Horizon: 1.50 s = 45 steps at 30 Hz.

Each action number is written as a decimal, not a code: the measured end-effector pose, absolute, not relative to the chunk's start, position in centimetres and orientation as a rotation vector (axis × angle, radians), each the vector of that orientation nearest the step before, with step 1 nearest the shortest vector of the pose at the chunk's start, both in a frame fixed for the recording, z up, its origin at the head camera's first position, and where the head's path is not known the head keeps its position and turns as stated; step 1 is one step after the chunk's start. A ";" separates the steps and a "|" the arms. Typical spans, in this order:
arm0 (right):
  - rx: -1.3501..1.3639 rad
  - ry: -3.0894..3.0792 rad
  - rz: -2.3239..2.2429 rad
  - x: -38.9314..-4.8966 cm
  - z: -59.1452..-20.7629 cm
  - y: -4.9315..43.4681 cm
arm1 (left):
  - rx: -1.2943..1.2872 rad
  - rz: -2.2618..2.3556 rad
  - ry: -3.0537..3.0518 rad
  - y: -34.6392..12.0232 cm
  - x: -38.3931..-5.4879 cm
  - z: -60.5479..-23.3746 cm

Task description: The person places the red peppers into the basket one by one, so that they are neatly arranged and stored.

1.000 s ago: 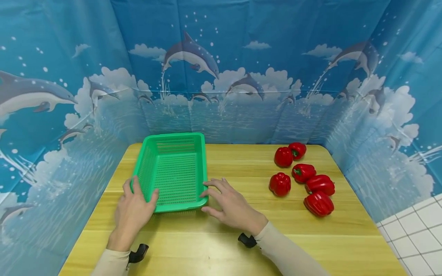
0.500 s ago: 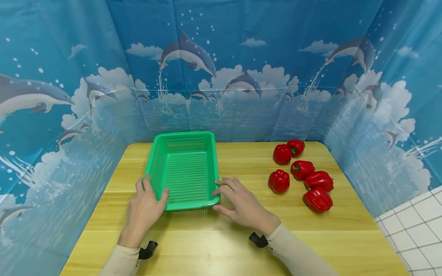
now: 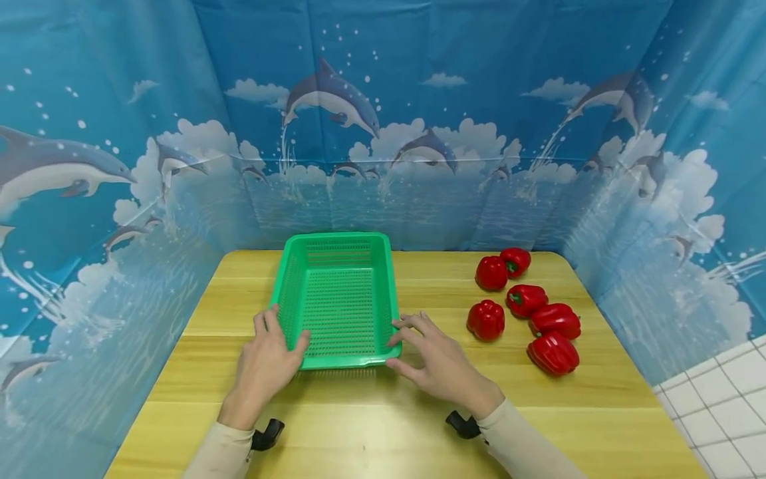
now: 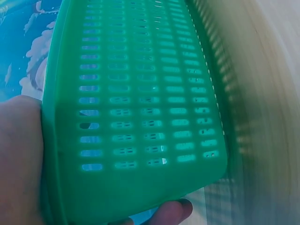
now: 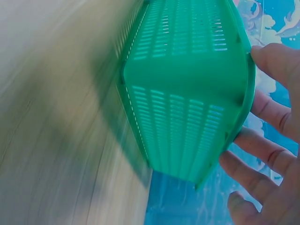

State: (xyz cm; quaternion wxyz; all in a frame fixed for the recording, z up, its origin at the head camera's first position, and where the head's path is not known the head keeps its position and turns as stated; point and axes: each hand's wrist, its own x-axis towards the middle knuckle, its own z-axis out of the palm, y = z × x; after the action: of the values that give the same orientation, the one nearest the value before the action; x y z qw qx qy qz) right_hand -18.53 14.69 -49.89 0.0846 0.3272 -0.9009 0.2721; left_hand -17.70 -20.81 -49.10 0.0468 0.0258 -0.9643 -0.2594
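A green plastic basket [image 3: 338,313] with slotted walls and floor stands on the wooden table, left of the middle. My left hand [image 3: 266,362] holds its near left corner; in the left wrist view, fingertips [image 4: 173,213] show past the basket's lower edge. At the near right corner, my right hand [image 3: 439,362] holds the rim, its fingers spread along it in the right wrist view. Several red bell peppers [image 3: 486,320] lie apart from both hands, on the right side of the table.
The wooden table [image 3: 371,426] runs up to a blue curtain [image 3: 395,206] printed with dolphins, which hangs at the back and both sides. White tiles [image 3: 718,399] show at the lower right. A black wrist camera [image 3: 267,436] sits at the left cuff.
Both hands have moved the basket to the right along the table, keeping hold of its near corners. The peppers lie where they were on the table.
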 end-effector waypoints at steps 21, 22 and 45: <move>0.845 -2.435 0.805 -18.5 -50.2 18.9 | -0.028 -0.952 -2.944 -16.4 -18.3 -49.1; 0.836 -2.426 0.801 -18.6 -50.3 19.1 | -0.035 -0.966 -2.946 -16.1 -18.3 -49.2; 0.701 -2.242 0.911 -20.5 -51.0 19.8 | -0.135 -0.941 -2.938 -13.8 -18.8 -49.6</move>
State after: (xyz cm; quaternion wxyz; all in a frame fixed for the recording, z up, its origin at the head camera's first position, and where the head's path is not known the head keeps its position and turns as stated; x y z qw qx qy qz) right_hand -20.47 19.75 -51.04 0.3059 0.2650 -0.8472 0.3441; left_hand -18.77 -13.82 -49.60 0.0265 -0.0436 -0.9511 -0.3047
